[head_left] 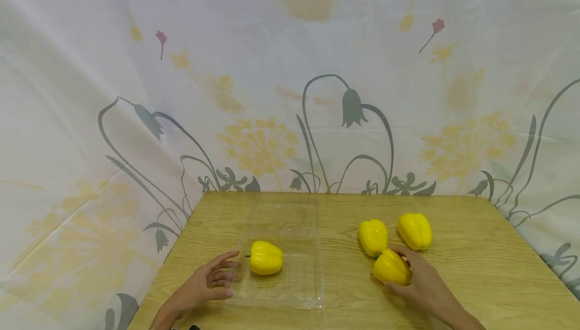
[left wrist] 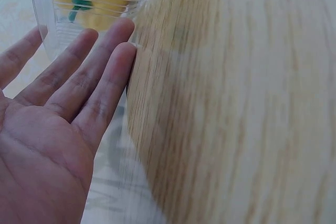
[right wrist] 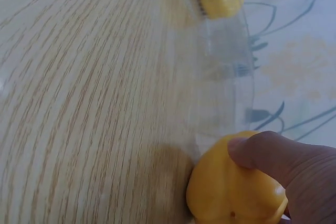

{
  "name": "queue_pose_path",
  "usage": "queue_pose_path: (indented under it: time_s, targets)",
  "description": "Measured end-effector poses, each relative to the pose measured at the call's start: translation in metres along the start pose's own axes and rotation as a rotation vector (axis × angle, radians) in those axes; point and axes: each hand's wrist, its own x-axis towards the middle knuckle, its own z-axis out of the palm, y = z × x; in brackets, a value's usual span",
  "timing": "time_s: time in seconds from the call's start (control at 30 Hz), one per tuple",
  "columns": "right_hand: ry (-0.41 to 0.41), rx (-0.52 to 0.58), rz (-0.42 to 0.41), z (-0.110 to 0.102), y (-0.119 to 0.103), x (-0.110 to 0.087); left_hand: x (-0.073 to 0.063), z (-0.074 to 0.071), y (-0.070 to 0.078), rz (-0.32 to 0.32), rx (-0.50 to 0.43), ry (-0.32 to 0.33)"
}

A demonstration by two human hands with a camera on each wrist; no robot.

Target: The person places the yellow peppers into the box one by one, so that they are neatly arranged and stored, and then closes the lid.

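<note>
1 pepper [head_left: 389, 268] is gripped by the right hand [head_left: 423, 284]; the left hand [head_left: 204, 282], fingers extended, perhaps touches the container [head_left: 299, 272].

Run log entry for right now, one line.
left hand: beside clear container | right hand: holding yellow pepper | container: lid back, one pepper inside | table: two other peppers

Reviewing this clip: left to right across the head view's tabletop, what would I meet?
Bare left hand, glossy yellow bell pepper in the clear plastic container, another yellow bell pepper outside it, gripped yellow bell pepper, rightmost yellow bell pepper. Bare right hand omitted: it overlaps the last two's span.
</note>
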Motion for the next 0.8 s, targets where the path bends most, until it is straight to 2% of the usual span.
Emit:
queue_pose_path:
  time_s: [0.43, 0.7, 0.8]
  targets:
    - [0.044, -0.016, -0.058, -0.002, -0.004, 0.000, -0.001, 0.001, 0.002, 0.021, -0.009, -0.006]
    - [0.147, -0.014, -0.206, -0.005, -0.009, 0.004, -0.001, 0.001, 0.001, 0.012, -0.019, -0.001]
    - [0.148, -0.008, -0.224, -0.005, -0.010, 0.005, -0.001, 0.002, 0.002, 0.007, -0.023, -0.002]
